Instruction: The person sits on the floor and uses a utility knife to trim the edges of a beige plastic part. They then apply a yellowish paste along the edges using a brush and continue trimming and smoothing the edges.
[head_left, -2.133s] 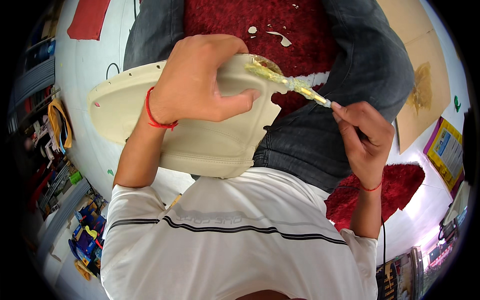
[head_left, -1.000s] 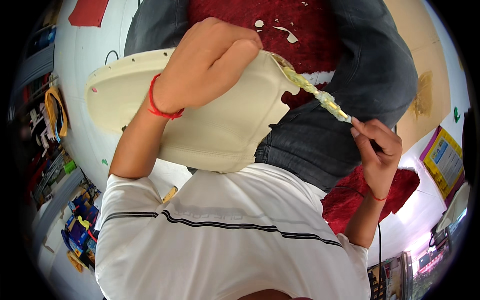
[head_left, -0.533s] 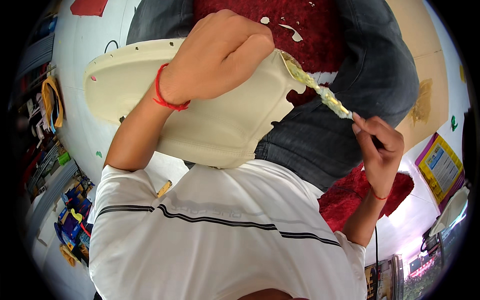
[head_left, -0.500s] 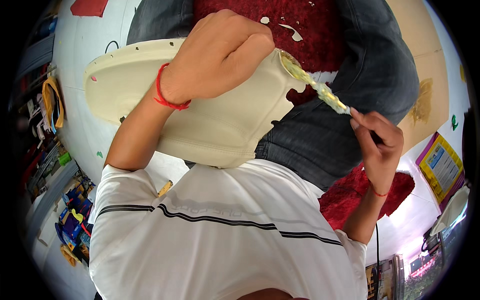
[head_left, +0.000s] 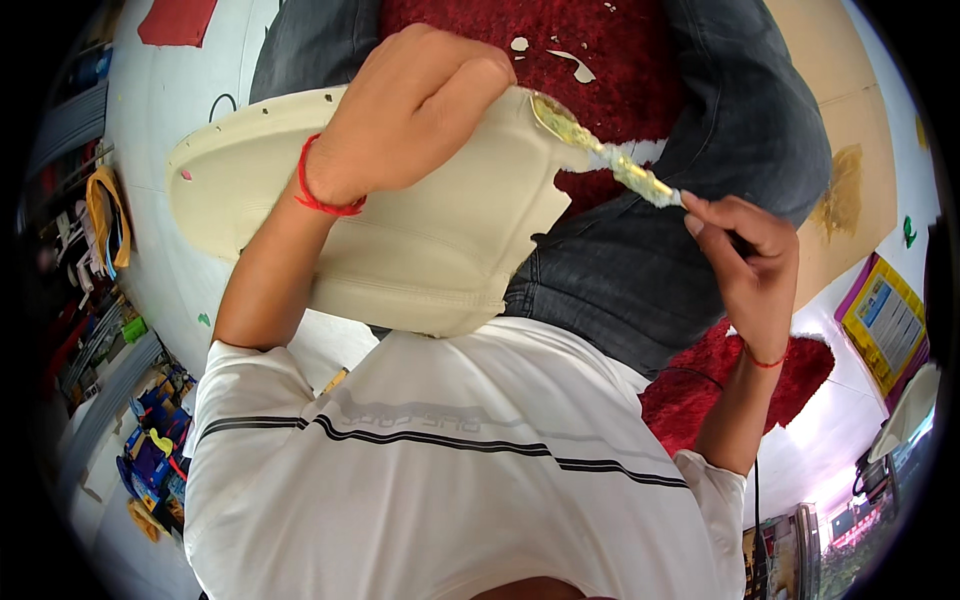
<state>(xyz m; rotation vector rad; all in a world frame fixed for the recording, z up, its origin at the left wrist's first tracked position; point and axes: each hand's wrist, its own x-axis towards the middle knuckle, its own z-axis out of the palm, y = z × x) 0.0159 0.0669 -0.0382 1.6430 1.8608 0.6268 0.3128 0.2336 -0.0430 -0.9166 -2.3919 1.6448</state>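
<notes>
Stick [head_left: 640, 178], one, yellow-smeared: near end pinched in right hand's [head_left: 752, 245] grip; long axis slants up-left to panel's corner. Panel [head_left: 420, 250], cream: across lap [head_left: 620, 280], left hand's [head_left: 420, 110] grip closed over far edge, fingertips hidden.

Red cord bracelet [head_left: 330, 208], loose ends, on wrist behind left fingers [head_left: 478, 85] | thin red cord bracelet [head_left: 766, 363] behind right fingers [head_left: 722, 211] | white short-sleeved shirt [head_left: 460, 520], paired black chest stripes [head_left: 430, 438], grey print, behind fingers | dark grey denim trousers [head_left: 765, 120] beside right fingers
</notes>
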